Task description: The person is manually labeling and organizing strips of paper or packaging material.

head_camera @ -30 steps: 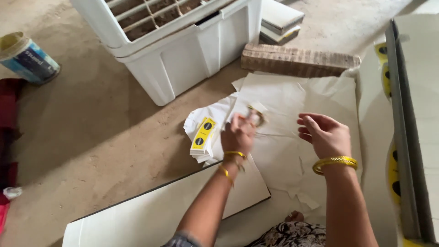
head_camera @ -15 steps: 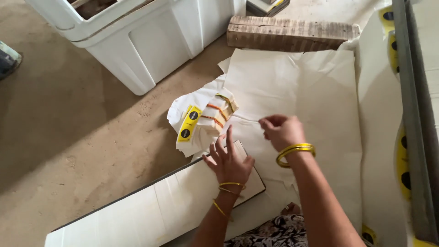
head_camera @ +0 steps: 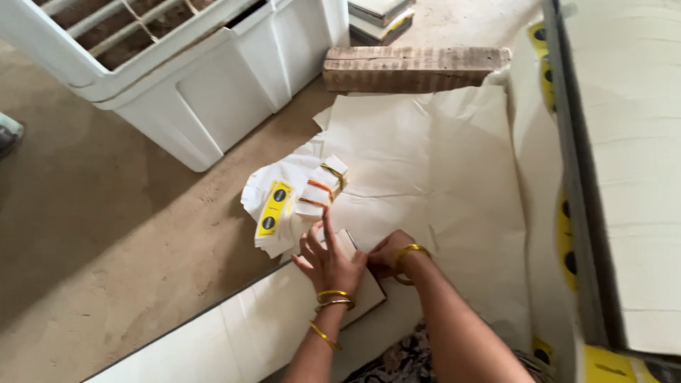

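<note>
Left hand spread flat on white panel — right hand curled beside it.

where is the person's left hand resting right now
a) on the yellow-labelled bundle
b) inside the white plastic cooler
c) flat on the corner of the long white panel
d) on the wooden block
c: the left hand lies spread, palm down, on the near corner of the long white panel, beside the right hand.

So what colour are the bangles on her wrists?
Gold, on both the left hand and right hand; the head view shows them clearly.
</note>
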